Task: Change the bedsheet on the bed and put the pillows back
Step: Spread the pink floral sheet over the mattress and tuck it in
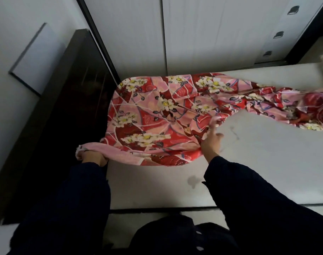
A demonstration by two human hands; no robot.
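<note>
Only left hand (92, 158) grips floral bedsheet (157, 115); right hand (211, 142) touches edge.

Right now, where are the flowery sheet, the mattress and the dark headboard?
flowery sheet (157, 111): head view, its spread middle.
mattress (258, 162): head view, bare top.
dark headboard (78, 100): head view, front face.

Bedsheet (157, 115): red and pink, white flowers with yellow centres, dark leaves. Lies rumpled across one end of the bare white mattress (249, 162), its far corner draped over the mattress corner and the rest trailing bunched to the right. Near corner lifted (pale pink underside showing), gripped in the left hand (94, 157).
</note>
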